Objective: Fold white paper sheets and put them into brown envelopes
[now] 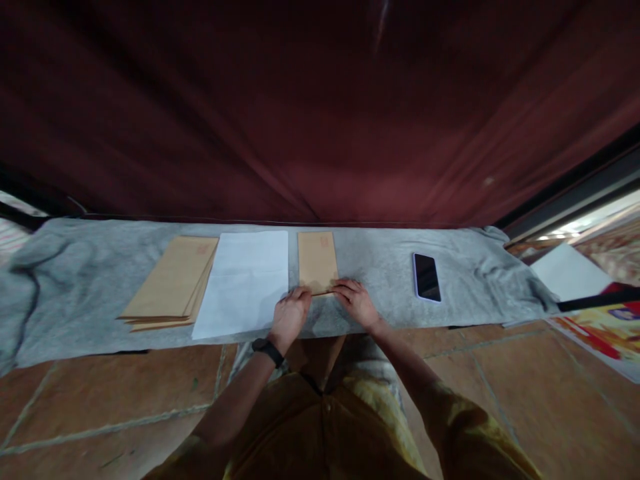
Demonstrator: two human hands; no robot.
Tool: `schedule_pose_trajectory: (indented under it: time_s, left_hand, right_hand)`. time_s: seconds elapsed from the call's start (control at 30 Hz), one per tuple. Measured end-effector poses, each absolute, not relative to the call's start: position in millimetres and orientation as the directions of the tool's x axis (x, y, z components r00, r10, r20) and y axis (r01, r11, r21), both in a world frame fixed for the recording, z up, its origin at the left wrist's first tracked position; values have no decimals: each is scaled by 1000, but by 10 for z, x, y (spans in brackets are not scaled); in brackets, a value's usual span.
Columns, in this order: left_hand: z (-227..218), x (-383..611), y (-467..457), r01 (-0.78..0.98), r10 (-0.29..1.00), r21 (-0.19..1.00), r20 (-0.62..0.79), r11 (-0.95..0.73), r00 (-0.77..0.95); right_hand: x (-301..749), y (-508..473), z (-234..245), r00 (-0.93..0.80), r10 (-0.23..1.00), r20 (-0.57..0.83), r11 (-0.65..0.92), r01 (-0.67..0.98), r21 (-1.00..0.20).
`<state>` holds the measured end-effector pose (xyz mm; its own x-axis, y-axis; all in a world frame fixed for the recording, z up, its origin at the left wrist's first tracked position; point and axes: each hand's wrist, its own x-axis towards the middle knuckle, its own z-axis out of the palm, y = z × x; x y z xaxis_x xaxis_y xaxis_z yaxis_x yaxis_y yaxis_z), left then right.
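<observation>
A brown envelope lies lengthwise on a grey cloth in front of me. My left hand, with a dark band on its wrist, has its fingers curled down on the envelope's near left corner. My right hand presses with bent fingers on the near right corner. Both hands pinch the near edge of the envelope. To the left lie white paper sheets and, beyond them, a stack of brown envelopes.
A black phone rests face up on the cloth to the right. A dark red curtain hangs behind the cloth. Tiled floor lies below. A white sheet and colourful printed material sit at far right.
</observation>
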<state>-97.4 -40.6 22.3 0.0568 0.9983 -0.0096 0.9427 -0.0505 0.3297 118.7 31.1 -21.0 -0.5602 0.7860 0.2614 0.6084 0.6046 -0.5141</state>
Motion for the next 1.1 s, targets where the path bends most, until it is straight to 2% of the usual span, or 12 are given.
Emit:
schedule_pose_trajectory:
  time_s: [0.23,0.37,0.5,0.6,0.67,0.8,0.93,1.0,1.1]
  left_hand:
    - [195,-926,-365,970,1000,243,-17,6,-2]
    - [156,-905,-358,983,999,183,40,7,-15]
    - [37,-846,-455,977,976,142,170,-159,135]
    - [-84,-775,-557,929,929,179,246,-324,276]
    - [-147,-740,-598,916,923,218,269,-337,276]
    - [-198,-729,-602,912,934,256,246,-322,261]
    - [-217,-734,-593,922,937,210,207,-324,282]
    - [-234,-722,-605,931,941,181,183,-318,285]
    - [-256,-686,-632,947,955,167,162,-275,249]
  right_hand:
    - [1113,293,-219,-499,813,301,579,633,-514]
    - [1091,283,-235,-489,810,324,585,635,-504]
    - [1083,281,-261,-472,813,342,582,640,-501]
    - [1076,282,-272,-472,813,339,582,651,-488]
    - [1069,280,-267,-475,815,333,580,665,-470]
    - [1037,236,-226,-479,812,333,583,701,-412]
    - [954,72,-197,-582,723,372,690,627,-360]
    - [906,-34,-203,-646,679,349,734,585,-344]
    - [863,-142,-216,-647,703,297,711,617,-338]
